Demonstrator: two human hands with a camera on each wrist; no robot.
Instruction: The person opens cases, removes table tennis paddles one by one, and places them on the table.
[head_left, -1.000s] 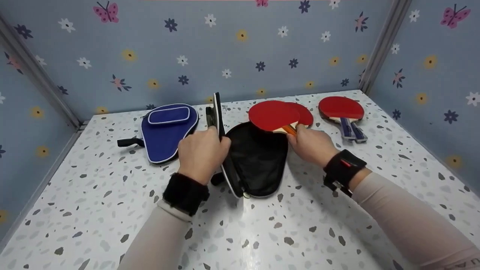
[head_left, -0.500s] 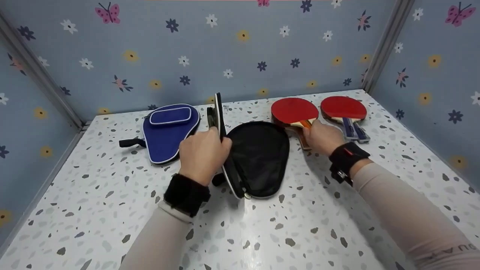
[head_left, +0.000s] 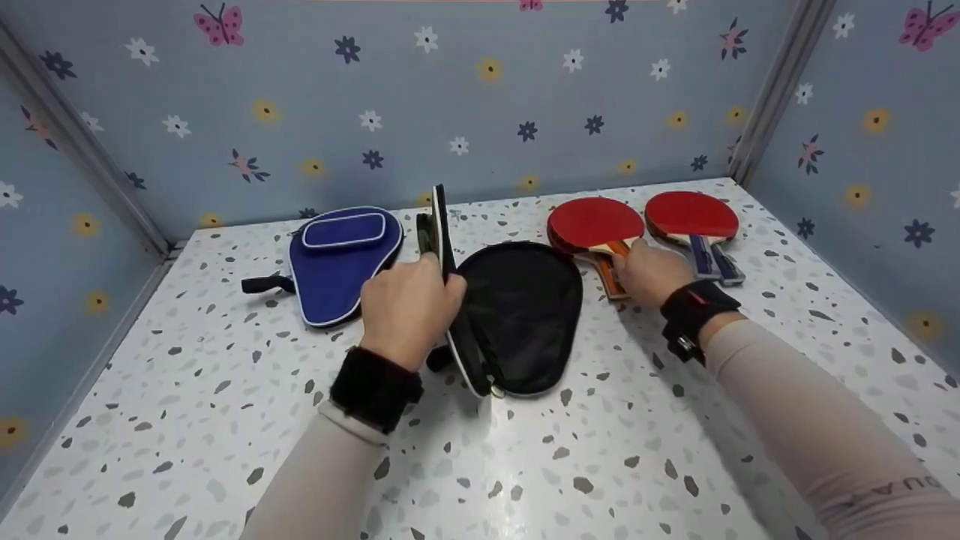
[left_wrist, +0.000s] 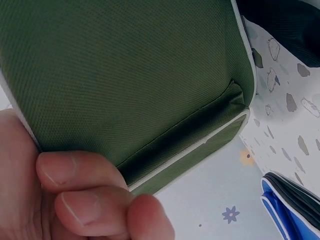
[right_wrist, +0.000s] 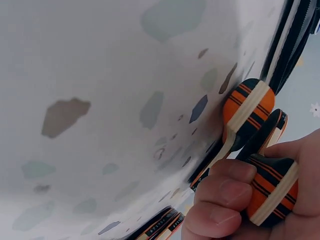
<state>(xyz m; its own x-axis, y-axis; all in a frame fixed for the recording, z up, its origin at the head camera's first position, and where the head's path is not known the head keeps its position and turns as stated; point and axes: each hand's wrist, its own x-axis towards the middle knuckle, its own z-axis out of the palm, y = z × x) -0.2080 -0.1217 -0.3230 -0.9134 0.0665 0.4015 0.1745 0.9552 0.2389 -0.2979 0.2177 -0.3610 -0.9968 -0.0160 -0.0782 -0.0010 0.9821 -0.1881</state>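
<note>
My left hand grips the raised cover of an opened table tennis paddle case, fingers curled at its edge. Green fabric with white piping faces the left wrist camera. The black inner half of that case lies flat on the table, nothing visible in it. Over to the right, my right hand holds a red table tennis paddle by its orange-and-black striped handle. This paddle overlaps a second one, whose similar handle sticks out beside my fingers; most of the lower blade is hidden.
Two more red paddles with blue handles lie stacked at the back right. A blue paddle case with a black strap rests at the left. Patterned panels border the speckled table.
The right hand has carried its paddle rightward, from above the black case half to on top of the second paddle. My left hand keeps the cover raised in the same place.
</note>
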